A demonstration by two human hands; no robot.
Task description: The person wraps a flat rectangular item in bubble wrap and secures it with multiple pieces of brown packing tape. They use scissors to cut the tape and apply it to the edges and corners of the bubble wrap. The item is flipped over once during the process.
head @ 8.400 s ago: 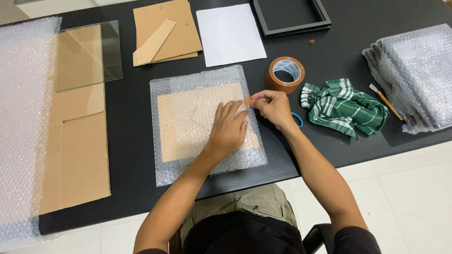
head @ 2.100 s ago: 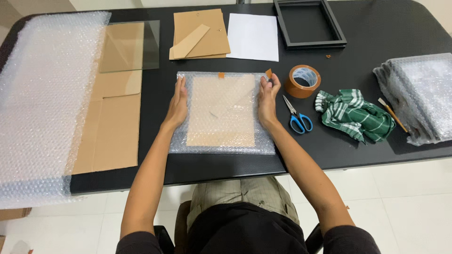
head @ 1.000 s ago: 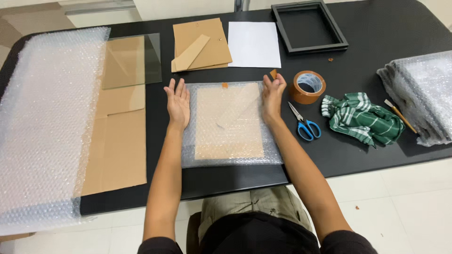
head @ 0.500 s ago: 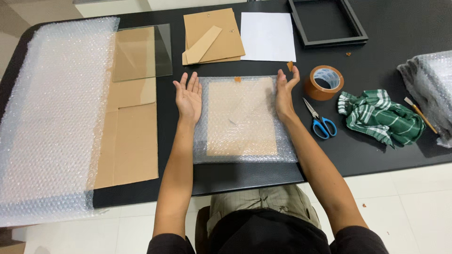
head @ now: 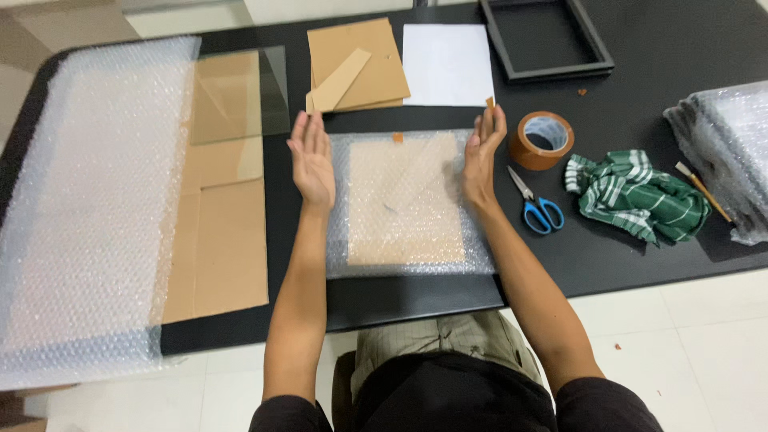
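Observation:
A flat brown board wrapped in bubble wrap [head: 406, 204] lies on the black table [head: 640, 48] in front of me. My left hand [head: 313, 160] is open, fingers together, palm turned inward, at the parcel's left edge. My right hand [head: 482, 154] rests on the parcel's right edge, with a small piece of brown tape [head: 490, 102] stuck to a fingertip. Another bit of brown tape [head: 397, 138] sits on the parcel's top edge.
A brown tape roll [head: 542, 140], blue-handled scissors [head: 537, 205] and a green striped cloth [head: 634, 195] lie to the right. A black frame [head: 546, 38], white sheet [head: 447, 65] and cardboard pieces [head: 352, 66] sit at the back. Bubble wrap sheet [head: 88, 200], flat cardboard [head: 220, 240] and glass pane [head: 240, 96] cover the left; a bubble-wrap stack [head: 724, 152] is at far right.
My hands have gone from pressing tape on the parcel to its two side edges. My left hand has lifted off and turned its palm inward. The view has drifted left.

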